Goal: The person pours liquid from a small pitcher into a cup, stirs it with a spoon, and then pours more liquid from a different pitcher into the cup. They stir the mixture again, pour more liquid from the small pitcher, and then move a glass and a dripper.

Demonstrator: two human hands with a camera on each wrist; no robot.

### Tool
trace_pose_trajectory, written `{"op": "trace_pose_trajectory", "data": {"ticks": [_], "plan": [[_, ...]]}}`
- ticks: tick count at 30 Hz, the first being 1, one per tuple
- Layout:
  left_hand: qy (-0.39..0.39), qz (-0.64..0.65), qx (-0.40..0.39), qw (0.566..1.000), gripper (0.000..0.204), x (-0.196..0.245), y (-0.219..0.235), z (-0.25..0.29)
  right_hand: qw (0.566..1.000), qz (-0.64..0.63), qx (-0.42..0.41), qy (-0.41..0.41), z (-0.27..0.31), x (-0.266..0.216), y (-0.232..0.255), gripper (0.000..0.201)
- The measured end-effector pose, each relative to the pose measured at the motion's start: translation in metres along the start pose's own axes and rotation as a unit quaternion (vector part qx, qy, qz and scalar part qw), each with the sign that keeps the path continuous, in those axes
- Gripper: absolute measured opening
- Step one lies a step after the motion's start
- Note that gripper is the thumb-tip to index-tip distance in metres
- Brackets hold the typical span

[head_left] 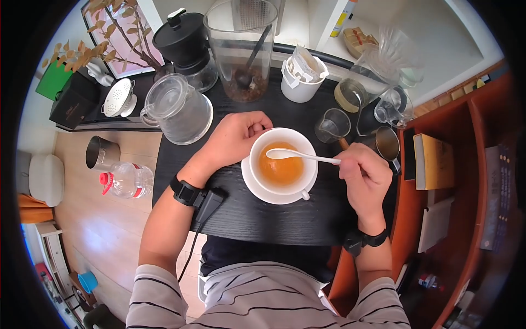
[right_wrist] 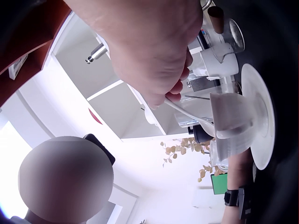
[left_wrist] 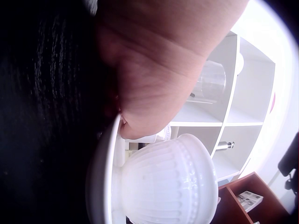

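A white cup [left_wrist: 159, 186] with a ribbed side stands on a white saucer [head_left: 252, 185], holding amber liquid [head_left: 282, 172]. My left hand [head_left: 235, 137] is at the saucer's far left edge, and the left wrist view shows it pinching the rim. Between thumb and fingers, my right hand [head_left: 364, 175] grips the handle of a white spoon [head_left: 320, 158]. The spoon slants over the cup's right rim, its bowl above or at the liquid in the head view. From the right wrist view, the spoon's tip end lies right at the cup's mouth.
Behind the cup on the black table [head_left: 246, 225] stand a glass pitcher [head_left: 178, 109], a tall glass container [head_left: 241, 60], a white mug [head_left: 301, 82] with a drip bag, and a small glass jug [head_left: 332, 125]. A red-brown shelf [head_left: 405, 181] borders the right side.
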State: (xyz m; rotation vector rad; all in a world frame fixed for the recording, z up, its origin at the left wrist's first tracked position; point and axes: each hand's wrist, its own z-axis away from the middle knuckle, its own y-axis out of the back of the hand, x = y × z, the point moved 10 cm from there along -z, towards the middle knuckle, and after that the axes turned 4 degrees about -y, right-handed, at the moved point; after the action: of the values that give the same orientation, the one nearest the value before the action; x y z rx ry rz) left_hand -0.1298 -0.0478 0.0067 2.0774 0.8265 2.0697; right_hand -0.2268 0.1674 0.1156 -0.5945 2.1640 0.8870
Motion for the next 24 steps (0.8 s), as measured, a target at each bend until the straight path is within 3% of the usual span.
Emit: {"op": "trace_pose_trajectory", "data": {"ticks": [1, 3, 9, 14, 18, 21, 22, 24], "plan": [[-0.003, 0.0, -0.001, 1.0, 0.017, 0.0, 0.0, 0.0, 1.0, 0.002, -0.004, 0.003, -0.001, -0.002, 0.0, 0.03], [-0.006, -0.005, 0.003, 1.0, 0.016, -0.001, 0.001, 0.0, 1.0, -0.013, -0.008, -0.003, 0.0, -0.005, 0.001, 0.01], [-0.011, 0.009, 0.007, 1.0, 0.016, 0.001, 0.002, 0.001, 0.99, -0.084, 0.002, -0.109, 0.005, 0.0, 0.001, 0.012], [-0.026, -0.005, 0.013, 1.0, 0.014, 0.004, 0.004, 0.002, 0.991, -0.08, -0.027, -0.104, 0.027, -0.001, -0.004, 0.012], [-0.04, -0.015, 0.021, 0.999, 0.013, 0.005, 0.006, 0.0, 0.981, -0.106, 0.022, -0.159, 0.055, 0.014, 0.009, 0.015], [-0.043, -0.017, 0.021, 0.999, 0.012, 0.008, 0.005, 0.002, 0.961, -0.178, 0.137, -0.161, 0.081, 0.027, 0.038, 0.018], [-0.043, -0.02, 0.021, 0.999, 0.011, 0.008, 0.006, 0.002, 0.963, -0.175, 0.132, -0.16, 0.087, 0.031, 0.041, 0.018], [-0.05, -0.023, 0.029, 0.998, 0.011, 0.008, 0.007, 0.003, 0.938, -0.236, 0.201, -0.154, 0.102, 0.042, 0.059, 0.017]]}}
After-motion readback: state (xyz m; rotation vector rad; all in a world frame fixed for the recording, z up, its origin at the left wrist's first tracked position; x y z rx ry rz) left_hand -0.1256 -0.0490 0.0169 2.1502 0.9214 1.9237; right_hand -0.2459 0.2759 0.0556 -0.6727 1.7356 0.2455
